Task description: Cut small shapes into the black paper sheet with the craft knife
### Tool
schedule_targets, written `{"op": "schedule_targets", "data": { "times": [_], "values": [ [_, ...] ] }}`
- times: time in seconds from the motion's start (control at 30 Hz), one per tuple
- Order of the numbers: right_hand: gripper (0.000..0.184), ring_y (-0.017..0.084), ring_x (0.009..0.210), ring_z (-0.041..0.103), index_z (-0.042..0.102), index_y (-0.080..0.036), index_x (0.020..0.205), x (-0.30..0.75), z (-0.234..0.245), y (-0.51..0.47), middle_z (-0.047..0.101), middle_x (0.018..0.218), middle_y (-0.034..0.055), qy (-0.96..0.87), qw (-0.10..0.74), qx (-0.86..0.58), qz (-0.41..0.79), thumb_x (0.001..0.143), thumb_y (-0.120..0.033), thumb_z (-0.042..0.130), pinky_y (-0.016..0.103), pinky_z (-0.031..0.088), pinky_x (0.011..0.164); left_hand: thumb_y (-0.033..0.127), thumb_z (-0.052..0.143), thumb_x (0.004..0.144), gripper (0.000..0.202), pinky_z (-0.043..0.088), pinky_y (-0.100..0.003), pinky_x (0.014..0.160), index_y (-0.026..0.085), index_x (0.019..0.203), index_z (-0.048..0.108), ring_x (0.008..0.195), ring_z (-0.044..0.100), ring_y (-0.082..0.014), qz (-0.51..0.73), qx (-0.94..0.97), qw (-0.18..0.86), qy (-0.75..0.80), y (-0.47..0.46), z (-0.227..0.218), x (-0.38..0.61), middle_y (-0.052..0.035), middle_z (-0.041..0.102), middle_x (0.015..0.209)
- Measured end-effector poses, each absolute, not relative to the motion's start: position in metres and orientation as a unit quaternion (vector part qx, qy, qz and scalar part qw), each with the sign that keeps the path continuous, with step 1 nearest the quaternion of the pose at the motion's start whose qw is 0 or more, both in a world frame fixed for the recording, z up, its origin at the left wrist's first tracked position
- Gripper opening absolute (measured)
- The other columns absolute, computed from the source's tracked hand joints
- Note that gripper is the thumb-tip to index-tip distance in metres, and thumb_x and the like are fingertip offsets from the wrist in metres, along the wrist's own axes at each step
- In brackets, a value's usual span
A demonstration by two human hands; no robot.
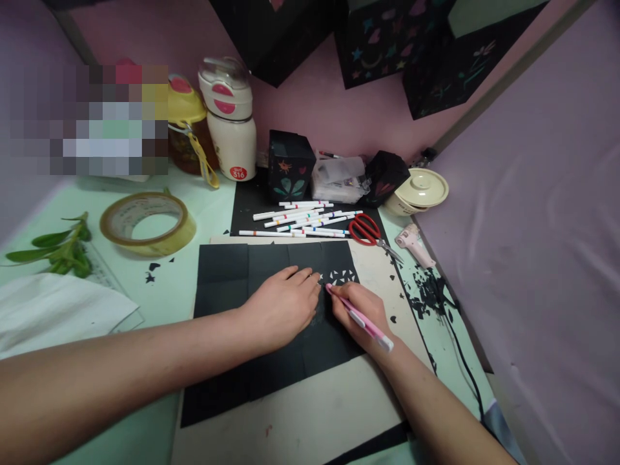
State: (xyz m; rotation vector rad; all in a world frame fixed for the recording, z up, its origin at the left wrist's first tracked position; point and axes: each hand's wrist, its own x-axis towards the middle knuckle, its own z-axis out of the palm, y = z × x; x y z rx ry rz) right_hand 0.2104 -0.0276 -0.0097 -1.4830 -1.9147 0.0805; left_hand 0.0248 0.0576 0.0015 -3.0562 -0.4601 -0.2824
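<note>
A creased sheet of black paper (pixel 276 336) lies on a pale board (pixel 310 413). My left hand (pixel 283 303) rests flat on the sheet, fingers stretched toward small cut-out shapes at its upper right. My right hand (pixel 358 313) is closed around a slim pink craft knife (pixel 361 318). The knife's front end points down at the paper beside my left fingertips, near a star-shaped hole. Its blade tip is too small to make out. Several triangular openings (pixel 342 277) show the pale board through the black sheet.
Red-handled scissors (pixel 365 230), several white markers (pixel 303 219) and a pink glue gun (pixel 415 245) lie beyond the sheet. Black scraps (pixel 429 294) and a cable are at right. Tape roll (pixel 148 224), leaves (pixel 62 248) and a white bottle (pixel 230 123) stand left. Black boxes (pixel 382 45) hang above.
</note>
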Motion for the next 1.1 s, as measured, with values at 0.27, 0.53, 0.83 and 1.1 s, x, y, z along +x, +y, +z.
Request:
{"op": "schedule_targets", "data": {
  "times": [0.27, 0.53, 0.83, 1.1],
  "values": [
    [0.009, 0.013, 0.061, 0.063, 0.065, -0.022, 0.093, 0.211, -0.005, -0.03, 0.07, 0.075, 0.0015, -0.612, 0.451, -0.631, 0.156, 0.087, -0.018, 0.059, 0.024, 0.05, 0.056, 0.029, 0.046, 0.095, 0.039, 0.044, -0.04, 0.103, 0.009, 0.123, 0.064, 0.122, 0.057, -0.0282, -0.081, -0.985, 0.011, -0.153, 0.057, 0.003, 0.025, -0.014, 0.061, 0.133],
    [0.012, 0.015, 0.068, 0.062, 0.073, -0.022, 0.087, 0.239, 0.01, -0.026, 0.069, 0.076, 0.0011, -0.487, 0.458, -0.672, 0.32, 0.08, -0.03, 0.072, 0.025, 0.049, 0.058, 0.03, 0.046, 0.096, 0.04, 0.044, -0.04, 0.103, 0.01, 0.126, 0.061, 0.127, 0.053, -0.0283, -0.071, -0.989, -0.046, -0.118, 0.054, 0.005, 0.024, -0.013, 0.058, 0.137],
    [0.008, 0.015, 0.064, 0.061, 0.068, -0.02, 0.072, 0.231, 0.007, -0.022, 0.068, 0.068, -0.0002, -0.535, 0.441, -0.66, 0.29, 0.075, -0.019, 0.061, 0.026, 0.048, 0.06, 0.031, 0.052, 0.094, 0.038, 0.043, -0.042, 0.103, 0.011, 0.125, 0.061, 0.126, 0.054, -0.0283, -0.077, -0.988, -0.063, -0.118, 0.055, 0.006, 0.024, -0.0136, 0.059, 0.136],
    [0.01, 0.015, 0.065, 0.062, 0.068, -0.019, 0.074, 0.23, 0.003, -0.023, 0.07, 0.071, 0.0008, -0.544, 0.424, -0.662, 0.293, 0.075, -0.019, 0.059, 0.026, 0.048, 0.06, 0.032, 0.049, 0.095, 0.04, 0.042, -0.041, 0.105, 0.011, 0.128, 0.06, 0.127, 0.053, -0.0284, -0.064, -0.989, -0.065, -0.117, 0.056, 0.005, 0.025, -0.0127, 0.058, 0.138]
  ]
}}
